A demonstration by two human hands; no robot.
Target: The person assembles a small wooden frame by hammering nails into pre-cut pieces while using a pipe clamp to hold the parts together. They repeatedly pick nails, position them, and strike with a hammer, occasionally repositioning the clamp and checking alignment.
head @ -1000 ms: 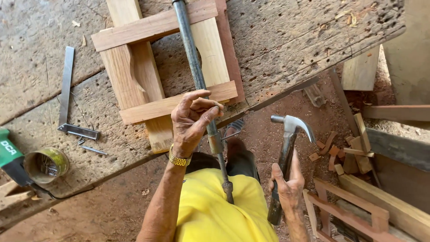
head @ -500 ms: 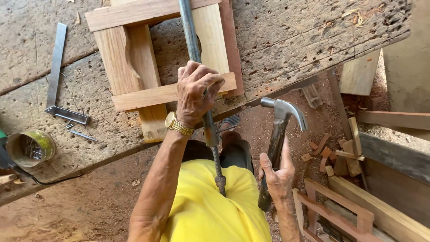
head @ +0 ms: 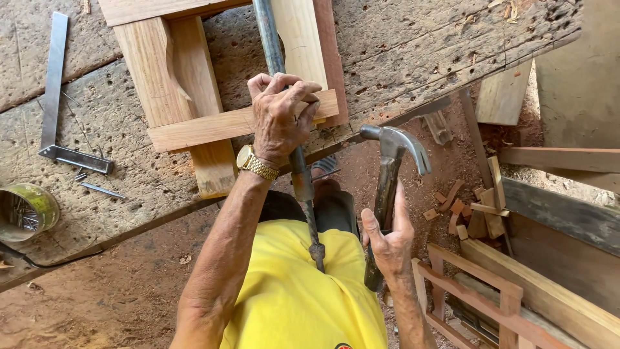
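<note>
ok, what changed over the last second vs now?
The left hand moved up from the bar clamp at the bench edge onto the wooden frame, and now grips bar and crosspiece together. The right hand raised the claw hammer slightly toward the bench. The camera view drifted too. Unchanged: hammer in the right hand, steel square, nail tin, workbench.

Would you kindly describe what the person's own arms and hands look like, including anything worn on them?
Both forearms are bare, with no gloves and no sleeve reaching them; a bright yellow shirt covers the torso. The left hand has a gold-coloured wristwatch with a metal link band at the wrist. The right hand shows no watch or band, and I cannot make out any rings on either hand.
</note>
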